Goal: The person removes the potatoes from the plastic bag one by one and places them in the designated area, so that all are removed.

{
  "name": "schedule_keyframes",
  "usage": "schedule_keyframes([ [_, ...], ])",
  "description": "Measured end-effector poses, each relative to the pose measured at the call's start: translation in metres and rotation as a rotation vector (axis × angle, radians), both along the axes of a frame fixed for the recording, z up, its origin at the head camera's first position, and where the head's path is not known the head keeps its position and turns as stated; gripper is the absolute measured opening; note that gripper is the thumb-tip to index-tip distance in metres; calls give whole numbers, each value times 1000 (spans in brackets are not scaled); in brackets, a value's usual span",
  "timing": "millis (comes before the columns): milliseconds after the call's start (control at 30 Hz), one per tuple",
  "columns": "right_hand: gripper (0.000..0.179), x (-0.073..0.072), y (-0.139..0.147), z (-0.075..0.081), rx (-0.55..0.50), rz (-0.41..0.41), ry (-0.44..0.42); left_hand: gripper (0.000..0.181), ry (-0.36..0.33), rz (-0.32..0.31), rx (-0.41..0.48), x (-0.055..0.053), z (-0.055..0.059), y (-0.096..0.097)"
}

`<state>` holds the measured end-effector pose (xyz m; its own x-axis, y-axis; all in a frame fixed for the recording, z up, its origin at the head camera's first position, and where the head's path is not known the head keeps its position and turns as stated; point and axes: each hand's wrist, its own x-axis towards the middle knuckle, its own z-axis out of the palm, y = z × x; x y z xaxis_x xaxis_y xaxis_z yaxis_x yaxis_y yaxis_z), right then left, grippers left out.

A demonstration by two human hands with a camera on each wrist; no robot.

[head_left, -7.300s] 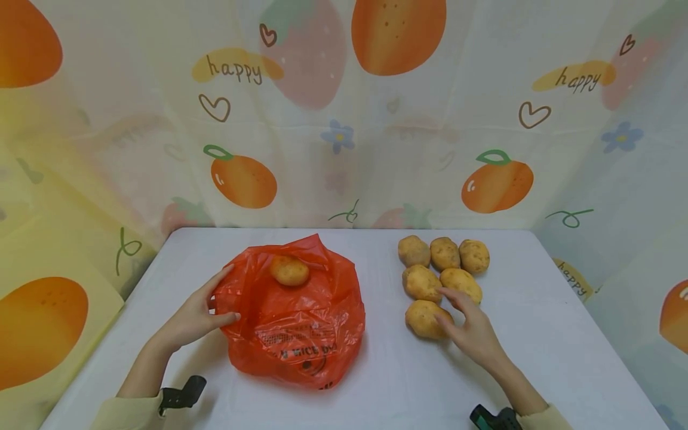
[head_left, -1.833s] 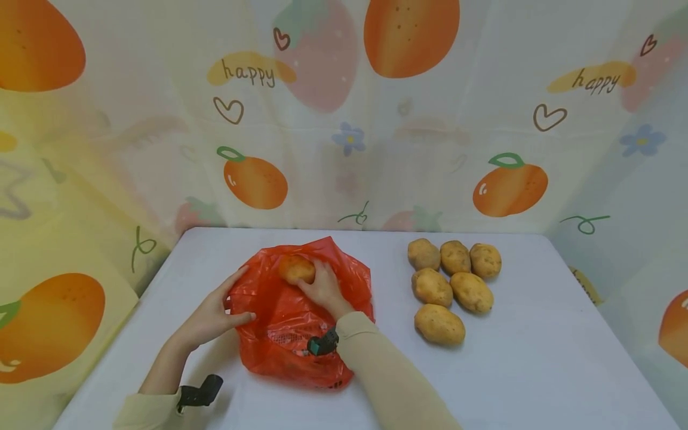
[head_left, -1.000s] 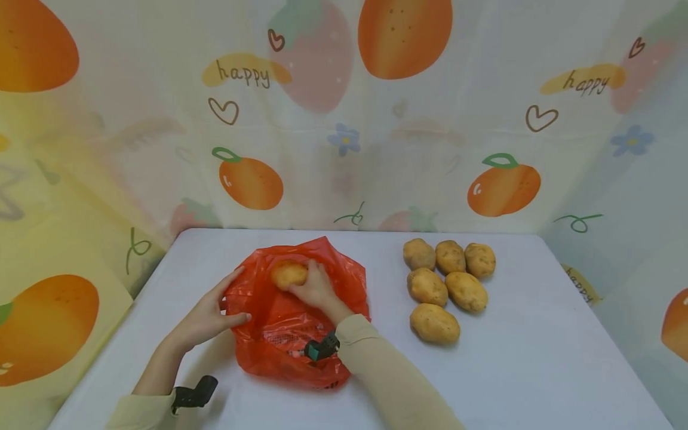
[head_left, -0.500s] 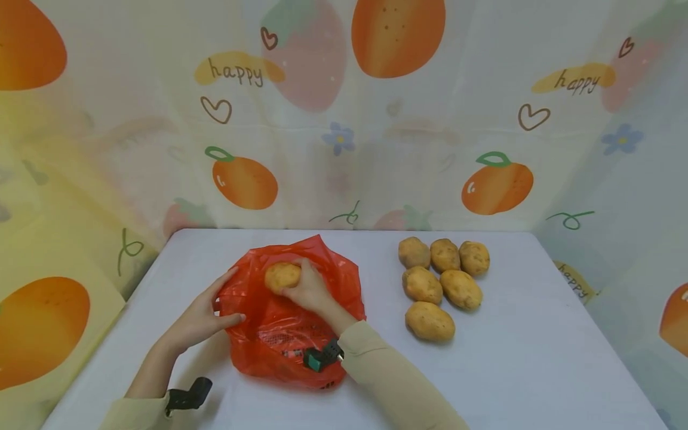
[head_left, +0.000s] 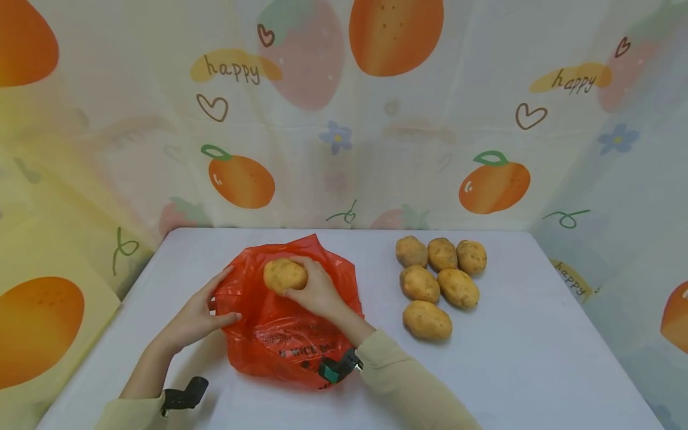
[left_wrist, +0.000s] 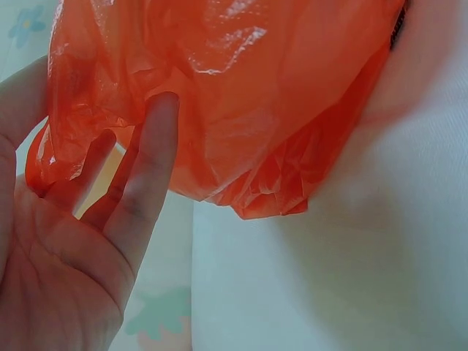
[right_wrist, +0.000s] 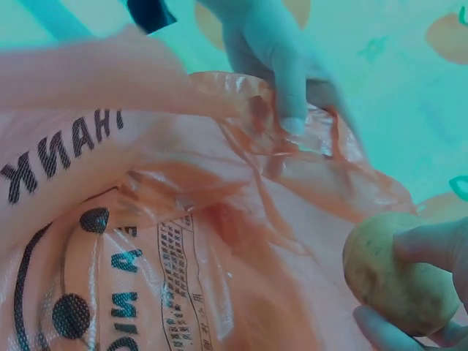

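My left hand holds the left rim of a red plastic bag, its thumb on the near side. In the left wrist view, fingers lie against the thin crinkled plastic. My right hand grips a yellow-brown potato over the bag's opening. The right wrist view shows this potato between thumb and fingers, near the bag's edge, with black print on the plastic. Folds hide part of the bag's inside.
Several potatoes lie grouped on the right of the white table, the nearest one slightly apart. A fruit-printed cloth hangs behind the table. Black cameras sit on both wrists.
From beside the potatoes at right, my right hand has moved left into the bag, taken hold of the potato there and lifted it toward me. My left hand has stayed at the rim.
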<state>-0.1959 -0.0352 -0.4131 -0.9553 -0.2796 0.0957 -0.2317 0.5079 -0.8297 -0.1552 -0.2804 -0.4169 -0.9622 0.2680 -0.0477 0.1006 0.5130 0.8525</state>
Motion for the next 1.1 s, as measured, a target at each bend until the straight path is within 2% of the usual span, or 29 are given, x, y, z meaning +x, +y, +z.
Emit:
schedule_keyframes([
  [133,61,5,7,6,-28,40,66,85,4,-5,5,-1,0,0],
  [333,61,12,22,14,-62,86,116,85,4,-10,12,-1,-2,1],
  [667,66,24,56,25,-98,151,231,85,14,-6,-30,0,0,4],
  [767,66,30,67,30,-134,159,218,85,18,-12,-27,0,0,4],
  [900,64,43,81,46,-215,158,196,85,22,-19,-22,0,0,4],
  [1000,63,51,91,56,-253,145,187,85,19,-16,-27,0,0,4],
  [1100,62,54,101,59,-276,114,164,85,11,-15,-28,0,-1,4],
])
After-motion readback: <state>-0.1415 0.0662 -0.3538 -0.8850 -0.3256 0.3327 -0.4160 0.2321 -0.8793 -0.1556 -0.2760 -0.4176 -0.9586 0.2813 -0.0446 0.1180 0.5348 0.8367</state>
